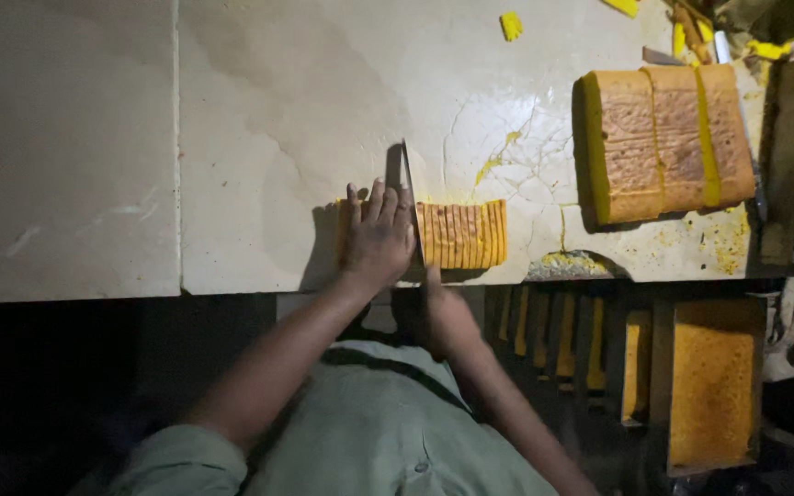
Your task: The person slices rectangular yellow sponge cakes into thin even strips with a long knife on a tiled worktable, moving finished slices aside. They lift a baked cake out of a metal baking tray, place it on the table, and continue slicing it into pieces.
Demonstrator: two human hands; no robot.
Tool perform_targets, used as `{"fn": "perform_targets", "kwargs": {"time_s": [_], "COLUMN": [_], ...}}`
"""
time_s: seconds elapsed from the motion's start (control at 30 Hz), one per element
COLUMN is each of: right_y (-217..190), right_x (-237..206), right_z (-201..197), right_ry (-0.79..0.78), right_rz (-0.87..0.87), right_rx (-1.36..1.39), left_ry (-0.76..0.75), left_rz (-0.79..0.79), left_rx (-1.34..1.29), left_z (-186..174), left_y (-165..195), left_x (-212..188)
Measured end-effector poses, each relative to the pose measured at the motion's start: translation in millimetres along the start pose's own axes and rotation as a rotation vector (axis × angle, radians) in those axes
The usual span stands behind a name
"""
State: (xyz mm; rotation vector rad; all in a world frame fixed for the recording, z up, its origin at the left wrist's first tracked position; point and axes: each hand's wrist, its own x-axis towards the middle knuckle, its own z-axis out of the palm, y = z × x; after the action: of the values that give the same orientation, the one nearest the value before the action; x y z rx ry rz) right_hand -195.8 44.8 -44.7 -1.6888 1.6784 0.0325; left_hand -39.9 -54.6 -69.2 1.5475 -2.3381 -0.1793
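My left hand (377, 237) lies flat, fingers together, on the uncut end of a yellow loaf (461, 235) on the pale stone counter (259, 138). To its right the loaf is cut into several thin slices. My right hand (443, 312) sits below the counter edge, gripping the handle of a long knife (410, 204). The blade stands upright in the loaf, right beside my left fingers.
A large brown-crusted yellow cake block (663, 142) lies at the right of the counter. Yellow crumbs and scraps (511, 25) dot the surface. Below the edge stand several metal baking tins (709, 386), some holding yellow cake. The left is dark.
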Motion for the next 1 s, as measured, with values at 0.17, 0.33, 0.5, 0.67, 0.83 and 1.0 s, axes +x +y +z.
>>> {"fn": "perform_targets", "kwargs": {"time_s": [0.17,0.33,0.5,0.67,0.83,1.0], "right_y": [-55.4,-47.4,-4.5,-15.9,-48.3,-58.7], "right_x": [27.9,-64.2,-84.5,-10.2,34.1,-19.6], "right_z": [-54.0,-45.3,-0.4,4.6,-44.8,-44.9], "right_ry": [0.085,-0.072,-0.100,-0.090,0.035,0.057], "right_rz": [-0.045,0.105,0.552,0.076,-0.083,-0.236], "right_rx": [0.055,0.095,0.630,-0.029,0.135,0.037], "left_ry": [-0.023,-0.184,-0.159,-0.060,0.084,-0.128], "left_rz": [0.042,-0.039,-0.055,-0.003,0.000,-0.108], "left_rx": [0.240,0.110,0.083,0.097,0.160,0.092], "left_z": [-1.6,-24.5,-32.9,-17.4,-8.9,-18.1], "left_y": [-8.6,-3.0,0.9,-7.5,-12.3,-7.3], "left_x": [-2.7,1.5,3.0,-1.9,-2.8,-7.1]}}
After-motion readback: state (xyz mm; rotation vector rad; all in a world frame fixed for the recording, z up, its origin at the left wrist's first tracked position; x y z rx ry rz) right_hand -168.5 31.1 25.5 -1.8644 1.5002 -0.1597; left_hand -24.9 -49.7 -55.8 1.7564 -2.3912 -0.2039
